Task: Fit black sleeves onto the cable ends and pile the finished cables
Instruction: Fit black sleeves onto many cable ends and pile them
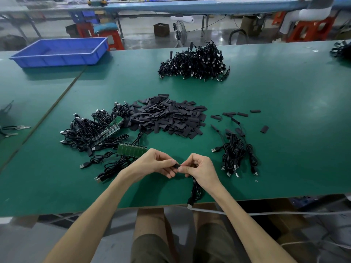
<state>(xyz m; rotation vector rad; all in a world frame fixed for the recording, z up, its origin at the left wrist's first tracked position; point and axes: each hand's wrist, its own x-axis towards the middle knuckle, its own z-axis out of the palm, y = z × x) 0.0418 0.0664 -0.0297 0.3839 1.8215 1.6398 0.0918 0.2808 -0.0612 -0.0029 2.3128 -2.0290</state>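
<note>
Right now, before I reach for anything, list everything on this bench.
table: one, green, fills the view.
tray: one, blue, far left corner.
sleeve pile: one heap, black, table centre.
loose sleeves: a few, black, right of the heap.
board cables: one tangle, black with green boards, left of the heap.
far cable pile: one, black, beyond the heap.
near cable pile: one, small, black, right of the hands.
held cable: one, black, hanging below the right hand.
held sleeve: one, black, between both hands.
left hand: pinches the held sleeve.
right hand: pinches the held cable's end.
</note>
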